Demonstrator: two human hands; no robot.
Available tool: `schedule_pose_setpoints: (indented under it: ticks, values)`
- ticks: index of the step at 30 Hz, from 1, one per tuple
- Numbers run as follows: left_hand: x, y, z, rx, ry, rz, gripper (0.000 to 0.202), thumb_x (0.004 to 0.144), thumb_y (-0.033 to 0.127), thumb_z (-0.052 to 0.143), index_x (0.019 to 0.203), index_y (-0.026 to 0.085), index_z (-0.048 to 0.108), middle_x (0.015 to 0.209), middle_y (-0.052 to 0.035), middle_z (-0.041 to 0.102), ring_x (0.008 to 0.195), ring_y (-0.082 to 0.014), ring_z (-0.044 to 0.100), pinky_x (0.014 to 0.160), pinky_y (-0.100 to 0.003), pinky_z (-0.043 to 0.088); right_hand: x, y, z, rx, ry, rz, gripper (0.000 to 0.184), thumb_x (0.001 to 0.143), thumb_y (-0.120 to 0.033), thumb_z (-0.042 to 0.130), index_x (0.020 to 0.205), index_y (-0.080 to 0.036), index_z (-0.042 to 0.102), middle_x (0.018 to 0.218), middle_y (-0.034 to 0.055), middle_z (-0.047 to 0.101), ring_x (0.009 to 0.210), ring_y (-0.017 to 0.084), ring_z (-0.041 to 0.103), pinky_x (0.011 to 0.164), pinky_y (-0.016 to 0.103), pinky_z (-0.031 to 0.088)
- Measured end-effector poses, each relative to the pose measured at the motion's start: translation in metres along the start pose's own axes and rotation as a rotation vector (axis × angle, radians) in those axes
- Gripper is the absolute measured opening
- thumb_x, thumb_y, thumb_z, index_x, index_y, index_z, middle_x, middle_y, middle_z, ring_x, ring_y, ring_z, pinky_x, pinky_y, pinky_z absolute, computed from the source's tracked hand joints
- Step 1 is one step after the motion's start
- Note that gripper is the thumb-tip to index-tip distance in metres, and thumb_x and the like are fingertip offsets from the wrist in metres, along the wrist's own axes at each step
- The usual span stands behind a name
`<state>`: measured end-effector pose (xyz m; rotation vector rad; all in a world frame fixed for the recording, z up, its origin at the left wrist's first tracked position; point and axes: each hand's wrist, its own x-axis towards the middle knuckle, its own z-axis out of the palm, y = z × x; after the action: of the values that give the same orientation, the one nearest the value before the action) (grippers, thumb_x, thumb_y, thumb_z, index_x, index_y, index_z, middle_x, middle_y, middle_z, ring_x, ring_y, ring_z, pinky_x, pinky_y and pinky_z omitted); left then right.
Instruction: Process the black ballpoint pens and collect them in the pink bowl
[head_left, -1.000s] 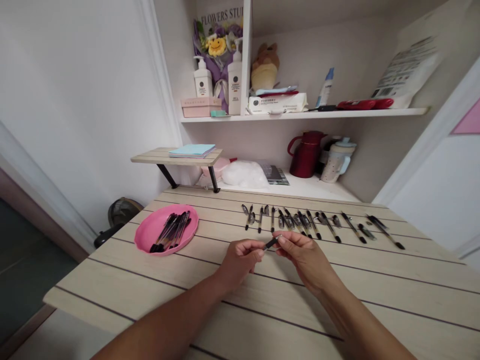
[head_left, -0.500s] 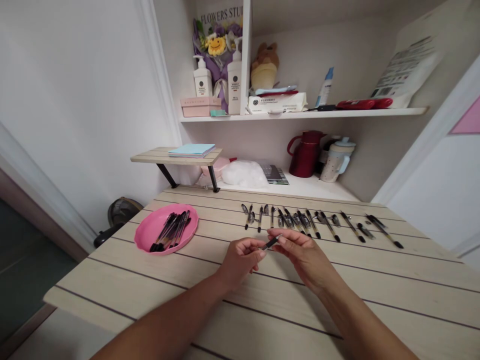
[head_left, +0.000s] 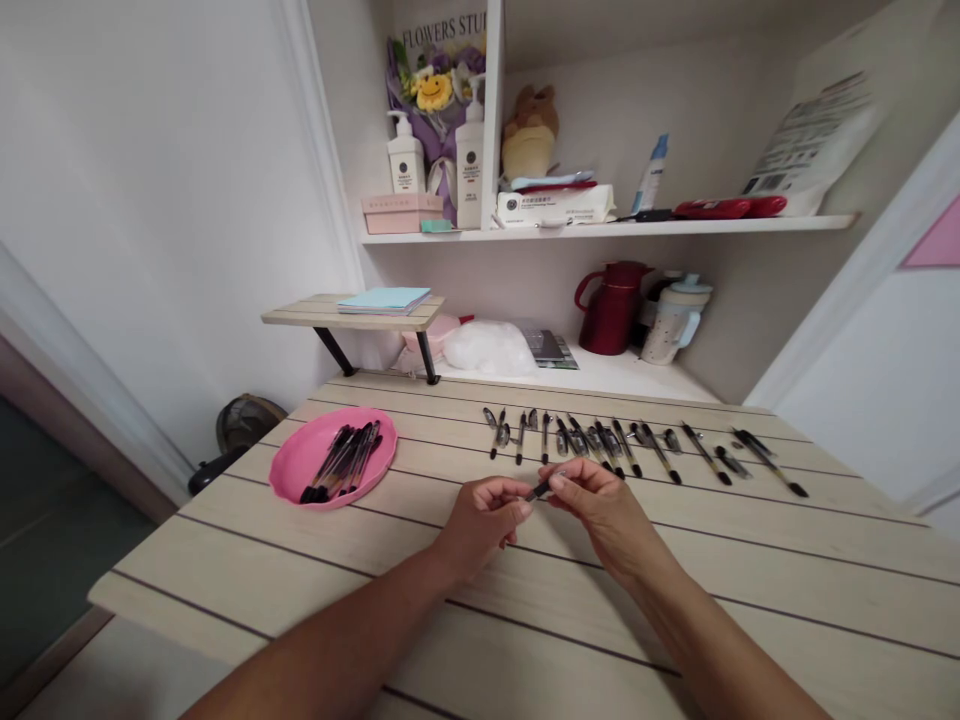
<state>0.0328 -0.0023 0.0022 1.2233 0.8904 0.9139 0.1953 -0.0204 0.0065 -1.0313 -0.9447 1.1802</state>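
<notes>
A dark pen [head_left: 538,491] is held between my two hands above the wooden desk. My left hand [head_left: 487,518] pinches its lower left part, with most of that part hidden in the fingers. At the upper right end, my right hand [head_left: 596,510] closes thumb and fingers on the pen; its tip is covered. Beyond my hands lies a row of uncapped pens [head_left: 625,447] with loose dark caps [head_left: 671,440] among them. To the left, a pink dish [head_left: 285,488] holds a bundle of black pens [head_left: 343,462].
A small raised shelf [head_left: 289,312] with blue paper [head_left: 384,299] stands at the desk's back left. Behind the desk are a white plastic bag [head_left: 489,348], a red jug [head_left: 611,310] and a pale tumbler [head_left: 673,322]. A wall shelf [head_left: 645,229] hangs above.
My right hand has shifted slightly along the pen toward my left hand, its fingers closing in more. My left hand stays almost still, and the pens on the desk have not moved.
</notes>
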Motion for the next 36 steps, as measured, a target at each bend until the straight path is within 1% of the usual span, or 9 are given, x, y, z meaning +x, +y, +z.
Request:
schedule_pose_setpoints:
  ticks: [5,8,11,16,21,24,29,33,36]
  values:
    - [0.0001,0.0005,-0.0004,-0.014,0.002,0.004,0.029,0.063,0.029,0.068,0.087,0.012,0.065,0.051,0.0044,0.051,0.040,-0.0048,0.043,0.041,-0.018,0.032,-0.0025,-0.0046,0.0011,0.049,-0.081,0.043,0.033,0.062,-0.033,0.074,0.091,-0.020,0.065,0.097,0.0066,0.065,0.085,0.018,0.058,0.074,0.031,0.046]
    - [0.0004,0.0003,-0.0009,-0.016,-0.005,0.003,0.030,0.062,0.029,0.069,0.086,0.012,0.065,0.052,0.0044,0.051,0.040,-0.0047,0.043,0.041,-0.018,0.032,-0.0027,-0.0045,0.0017,0.052,-0.033,0.035,0.025,0.061,-0.034,0.074,0.079,-0.018,0.066,0.090,0.0055,0.066,0.078,0.016,0.058,0.072,0.030,0.046]
    - [0.0006,-0.0002,-0.0009,-0.012,-0.007,0.003,0.030,0.061,0.029,0.070,0.085,0.012,0.065,0.053,0.0042,0.052,0.040,-0.0044,0.043,0.041,-0.018,0.031,-0.0013,-0.0020,0.0015,0.016,0.010,0.030,0.024,0.059,-0.036,0.076,0.069,-0.017,0.064,0.084,0.0048,0.066,0.073,0.015,0.057,0.070,0.030,0.046]
    - [0.0001,0.0006,-0.0005,-0.019,-0.008,0.002,0.030,0.061,0.030,0.069,0.086,0.013,0.066,0.051,0.0041,0.052,0.040,-0.0048,0.042,0.042,-0.019,0.032,-0.0018,-0.0037,0.0007,0.045,-0.074,0.048,0.031,0.061,-0.035,0.075,0.086,-0.020,0.066,0.093,0.0052,0.066,0.079,0.017,0.058,0.072,0.031,0.046]
    - [-0.0005,0.0006,-0.0004,0.003,-0.007,0.006,0.029,0.061,0.029,0.069,0.084,0.012,0.065,0.052,0.0039,0.052,0.040,-0.0048,0.042,0.041,-0.018,0.032,-0.0010,-0.0006,0.0015,-0.003,0.004,0.022,0.027,0.057,-0.038,0.077,0.070,-0.018,0.065,0.078,0.0041,0.066,0.069,0.015,0.057,0.069,0.031,0.046]
    - [0.0003,-0.0004,-0.0009,0.009,-0.015,0.007,0.028,0.062,0.029,0.069,0.085,0.012,0.065,0.052,0.0042,0.051,0.040,-0.0043,0.042,0.041,-0.018,0.032,-0.0002,0.0011,0.0017,-0.028,0.012,0.021,0.027,0.057,-0.039,0.076,0.068,-0.017,0.063,0.076,0.0040,0.066,0.068,0.015,0.056,0.068,0.031,0.046]
    - [0.0030,-0.0023,-0.0034,-0.017,-0.029,-0.008,0.027,0.065,0.028,0.067,0.087,0.013,0.064,0.054,0.0044,0.051,0.040,-0.0039,0.042,0.041,-0.018,0.031,0.0001,-0.0033,-0.0004,0.039,-0.071,0.054,0.032,0.063,-0.035,0.074,0.090,-0.021,0.065,0.093,0.0045,0.066,0.083,0.017,0.058,0.072,0.030,0.046]
    - [0.0050,-0.0052,-0.0058,-0.021,-0.028,-0.021,0.030,0.064,0.029,0.067,0.089,0.012,0.064,0.054,0.0045,0.051,0.040,-0.0042,0.042,0.042,-0.018,0.031,0.0037,-0.0018,-0.0002,0.002,-0.018,0.036,0.024,0.061,-0.034,0.075,0.077,-0.018,0.067,0.081,0.0035,0.066,0.074,0.015,0.057,0.070,0.029,0.046]
    - [0.0065,-0.0068,-0.0077,-0.024,-0.030,-0.018,0.031,0.063,0.029,0.068,0.089,0.012,0.065,0.053,0.0047,0.051,0.040,-0.0043,0.042,0.042,-0.018,0.031,0.0058,-0.0011,0.0024,-0.045,0.020,0.040,0.025,0.059,-0.037,0.075,0.071,-0.017,0.064,0.076,0.0037,0.065,0.071,0.015,0.057,0.065,0.029,0.047]
